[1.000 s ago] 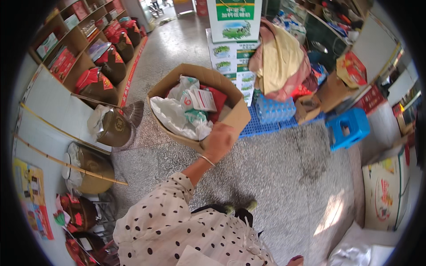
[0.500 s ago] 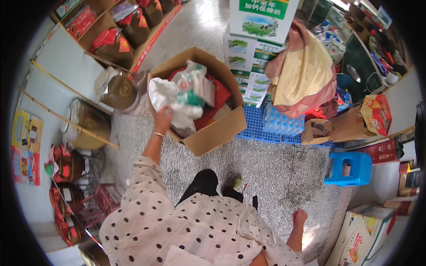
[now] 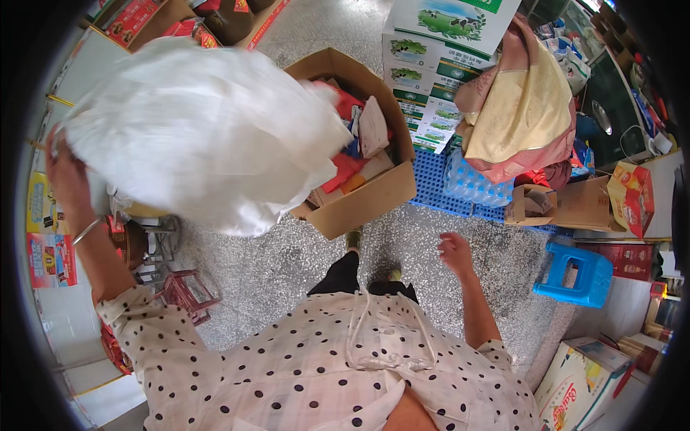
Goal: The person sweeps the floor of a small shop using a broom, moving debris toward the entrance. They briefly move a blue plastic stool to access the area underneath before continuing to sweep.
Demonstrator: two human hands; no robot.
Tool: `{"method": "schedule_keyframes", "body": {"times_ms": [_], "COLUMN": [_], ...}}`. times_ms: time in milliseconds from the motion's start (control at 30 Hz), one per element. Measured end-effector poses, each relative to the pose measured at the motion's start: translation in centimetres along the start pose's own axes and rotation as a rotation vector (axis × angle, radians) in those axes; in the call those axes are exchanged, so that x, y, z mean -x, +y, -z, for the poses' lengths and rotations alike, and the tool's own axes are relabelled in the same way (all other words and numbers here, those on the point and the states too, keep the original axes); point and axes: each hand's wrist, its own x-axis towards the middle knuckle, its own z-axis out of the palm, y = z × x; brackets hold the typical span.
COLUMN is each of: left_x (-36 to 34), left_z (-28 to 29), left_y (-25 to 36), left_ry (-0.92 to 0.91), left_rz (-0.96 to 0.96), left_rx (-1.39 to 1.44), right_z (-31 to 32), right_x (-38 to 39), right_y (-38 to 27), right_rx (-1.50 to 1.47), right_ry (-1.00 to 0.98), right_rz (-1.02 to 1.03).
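My left hand [image 3: 66,176] is raised at the far left and grips a large white plastic bag [image 3: 201,133], which hangs in the air and covers part of the view. Below and to the right of the bag stands an open cardboard box [image 3: 363,205] on the floor, holding red, white and brown packages. My right hand [image 3: 455,251] hangs free over the speckled floor to the right of the box, fingers loosely apart, holding nothing.
A blue plastic stool [image 3: 586,273] stands at the right. Stacked printed cartons [image 3: 431,65], a blue crate [image 3: 438,187] with bottled water and a pile of cloth [image 3: 525,115] lie behind the box. A small red stool [image 3: 183,294] and jars [image 3: 129,241] are at the left.
My left hand has lifted the white bag out of the cardboard box and swung it up to the left. My right hand has come into view beside the box.
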Motion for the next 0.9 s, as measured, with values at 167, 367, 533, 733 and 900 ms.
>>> {"method": "schedule_keyframes", "body": {"times_ms": [167,367,533,733,900], "left_x": [-4.7,-3.4,-2.1,-4.6,-4.0], "left_z": [7.6,11.1,-1.1,-6.9,-17.5], "left_y": [-5.8,-5.7,-4.6,-1.2,1.0], "left_ry": [0.069,0.173,0.477,0.078,-0.137], "left_rz": [-0.153,-0.18,0.243,0.17,0.116], "left_rx": [-0.684,-1.177,0.32,0.679,0.568], "right_z": [-7.5,-18.0,-31.5,-43.3,-43.4], "right_x": [-3.8,-10.4,-13.2,-12.4,-15.7], "right_y": [-7.8,-15.7,-20.1,-23.1,-32.0], "right_rx": [0.12,0.025,0.206,-0.119,-0.559], "right_ry": [-0.082,-0.337,-0.74,-0.837,-0.674], "right_rz": [0.181,0.224,0.478,0.343,-0.07]}}
